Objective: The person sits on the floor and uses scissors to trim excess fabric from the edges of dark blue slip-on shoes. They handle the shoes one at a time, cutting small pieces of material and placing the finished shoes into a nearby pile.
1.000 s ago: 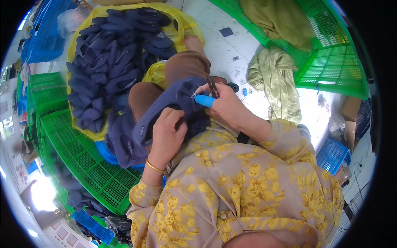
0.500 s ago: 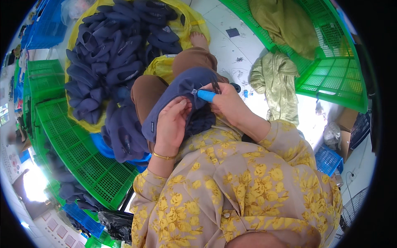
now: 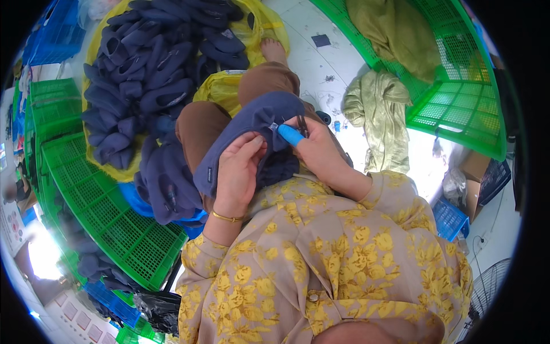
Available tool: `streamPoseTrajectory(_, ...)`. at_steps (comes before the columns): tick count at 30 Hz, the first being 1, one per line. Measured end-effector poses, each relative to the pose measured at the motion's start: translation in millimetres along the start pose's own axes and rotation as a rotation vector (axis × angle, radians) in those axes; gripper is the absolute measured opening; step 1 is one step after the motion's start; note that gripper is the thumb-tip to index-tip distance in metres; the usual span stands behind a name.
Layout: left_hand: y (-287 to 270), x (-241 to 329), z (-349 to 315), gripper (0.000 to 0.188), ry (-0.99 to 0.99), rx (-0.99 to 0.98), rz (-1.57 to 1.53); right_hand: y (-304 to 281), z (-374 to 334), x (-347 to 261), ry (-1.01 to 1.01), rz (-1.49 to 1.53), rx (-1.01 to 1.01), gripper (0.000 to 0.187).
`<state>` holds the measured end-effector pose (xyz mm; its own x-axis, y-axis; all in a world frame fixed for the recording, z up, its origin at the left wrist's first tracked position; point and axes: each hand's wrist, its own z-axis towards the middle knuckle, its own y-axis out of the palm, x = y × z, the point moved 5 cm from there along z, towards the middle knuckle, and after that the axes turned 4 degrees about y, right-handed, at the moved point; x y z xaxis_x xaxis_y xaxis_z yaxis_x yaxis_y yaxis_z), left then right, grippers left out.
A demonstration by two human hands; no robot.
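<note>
1. Navy cloth article (image 3: 232, 135): soft, matte and elongated, with a rounded far end and smooth, curved outer side. It lies slantwise across the lap, over the brown trousers (image 3: 266, 83).
2. Surface detail: a small dark label (image 3: 209, 173) with pale marks sits on the outer side, near the article's lower left end. Toward the upper right, the cloth gathers into creases around a small whitish patch (image 3: 273, 126), too small to identify.
3. Left hand (image 3: 236, 172): rests against the article's near side, thumb and index fingertip brought together and the other fingers curled; whether cloth is caught between the tips cannot be told. A gold-coloured bangle (image 3: 227, 217) circles the wrist.
4. Right hand (image 3: 323, 152): fingers closed around a dark slender tool (image 3: 302, 126), its form partly hidden. The thumb, in a blue cover (image 3: 290, 135), points at the whitish patch, its tip just beside it.
5. Surroundings: similar navy pieces (image 3: 143, 69) heap in a yellow bag (image 3: 266, 26), beyond the knees and to the left.
</note>
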<state>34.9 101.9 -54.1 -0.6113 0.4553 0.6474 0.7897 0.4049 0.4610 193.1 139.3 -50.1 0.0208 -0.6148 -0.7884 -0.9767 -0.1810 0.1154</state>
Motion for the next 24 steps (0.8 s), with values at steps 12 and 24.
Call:
streamPoseTrajectory(12, 17, 5, 0, 0.014, 0.045, 0.082, 0.204, 8, -10, -8, -0.215, -0.274, 0.176, 0.015)
streamPoseTrajectory(24, 20, 7, 5, 0.021, 0.025, 0.007, 0.253, 4, -15, -1, -0.226, -0.196, 0.041, 0.014)
